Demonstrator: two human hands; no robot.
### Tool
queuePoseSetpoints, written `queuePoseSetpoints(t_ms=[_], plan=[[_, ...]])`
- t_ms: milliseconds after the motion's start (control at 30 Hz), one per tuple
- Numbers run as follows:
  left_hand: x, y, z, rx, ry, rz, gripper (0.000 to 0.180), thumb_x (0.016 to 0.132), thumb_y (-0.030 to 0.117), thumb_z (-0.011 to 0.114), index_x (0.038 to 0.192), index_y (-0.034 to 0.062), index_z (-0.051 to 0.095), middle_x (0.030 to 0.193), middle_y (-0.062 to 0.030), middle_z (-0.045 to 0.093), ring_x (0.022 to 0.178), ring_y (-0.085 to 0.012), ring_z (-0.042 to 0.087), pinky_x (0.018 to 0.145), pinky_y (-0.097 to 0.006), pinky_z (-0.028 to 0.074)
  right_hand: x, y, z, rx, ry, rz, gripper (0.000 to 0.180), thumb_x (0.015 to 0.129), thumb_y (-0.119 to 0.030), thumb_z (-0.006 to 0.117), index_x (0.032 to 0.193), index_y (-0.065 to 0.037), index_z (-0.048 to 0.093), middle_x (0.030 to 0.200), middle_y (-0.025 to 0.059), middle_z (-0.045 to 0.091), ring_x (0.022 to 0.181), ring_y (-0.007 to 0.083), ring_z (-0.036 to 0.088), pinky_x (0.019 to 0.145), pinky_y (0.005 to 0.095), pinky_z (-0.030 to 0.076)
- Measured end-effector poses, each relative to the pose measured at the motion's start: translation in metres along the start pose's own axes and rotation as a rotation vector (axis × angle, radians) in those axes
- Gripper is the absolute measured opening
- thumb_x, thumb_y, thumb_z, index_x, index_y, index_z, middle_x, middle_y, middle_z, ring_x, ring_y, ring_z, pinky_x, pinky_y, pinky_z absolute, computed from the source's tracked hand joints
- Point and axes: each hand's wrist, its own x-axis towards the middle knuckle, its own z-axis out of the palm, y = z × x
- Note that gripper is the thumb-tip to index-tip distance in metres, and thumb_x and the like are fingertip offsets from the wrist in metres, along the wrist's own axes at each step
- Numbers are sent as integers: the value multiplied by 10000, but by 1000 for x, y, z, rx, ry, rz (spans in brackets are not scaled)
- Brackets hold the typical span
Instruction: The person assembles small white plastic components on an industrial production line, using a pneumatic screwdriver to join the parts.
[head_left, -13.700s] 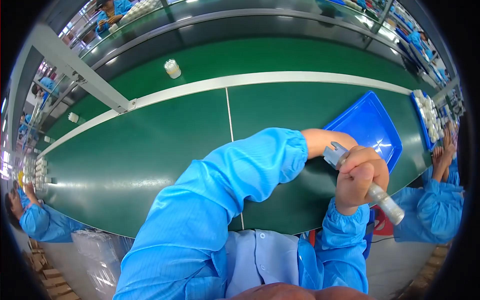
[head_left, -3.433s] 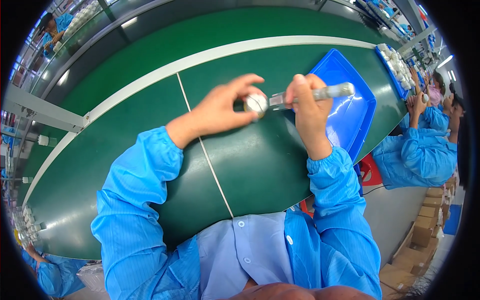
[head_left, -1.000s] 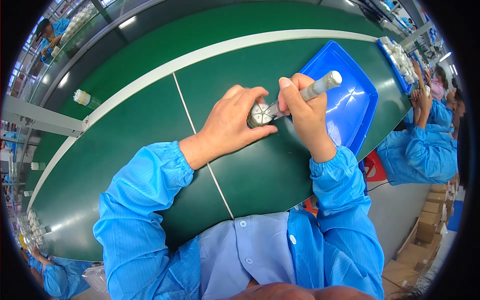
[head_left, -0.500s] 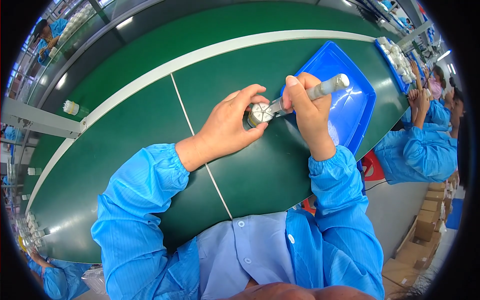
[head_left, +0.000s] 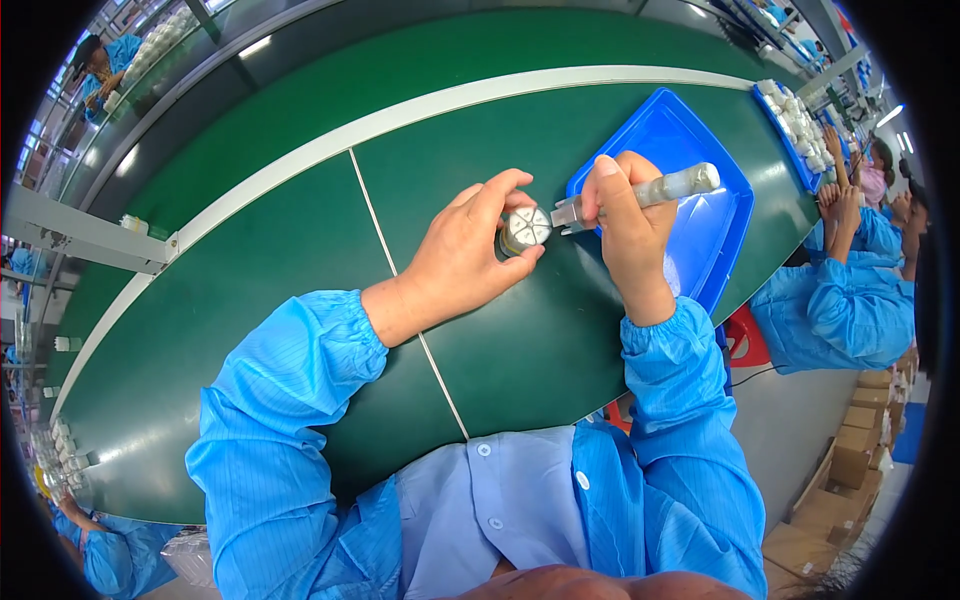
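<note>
Bench (head_left: 300, 260), green, carried blue tray (head_left: 700, 240) at right. Left hand (head_left: 470, 255) gripped small round silver part (head_left: 524, 229) just beside tray. Right hand (head_left: 625, 225) clamped around silver pen-shaped tool (head_left: 640, 192), tip touching part.

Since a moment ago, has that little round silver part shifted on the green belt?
No. The round silver part sits in the left hand, just left of the blue tray, as it did half a second ago.

Bright even overhead light, glare on blue tray (head_left: 700, 215); sharp centre, fisheye-bent dark edges
</note>
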Motion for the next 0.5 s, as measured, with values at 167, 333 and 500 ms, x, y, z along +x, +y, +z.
queuePoseSetpoints(t_ms=[167, 333, 500], plan=[[2, -4, 1, -42, -33, 63, 697, 758, 48, 757, 1362, 46, 410, 1174, -134, 671, 1030, -280, 644, 871, -357, 529, 2, 1, 5, -44, -71, 17, 348, 984, -157, 604, 664, -86, 488, 606, -5, 551, 549, 51, 475, 487, 234, 373], [4, 2, -1, 106, -35, 63, 703, 757, 62, 770, 1362, 51, 413, 1133, -133, 652, 989, -276, 638, 864, -355, 530, 1, 3, 6, -74, -71, 27, 349, 983, -153, 603, 660, -84, 490, 603, -4, 548, 552, 51, 481, 488, 233, 377], [0, -1, 3, 151, -40, -48, 706, 754, 74, 783, 1357, 52, 416, 1093, -128, 624, 948, -264, 627, 855, -351, 532, -2, 4, 5, -39, -28, -13, 344, 981, -149, 603, 662, -84, 493, 599, -5, 548, 548, 52, 482, 488, 232, 374]])
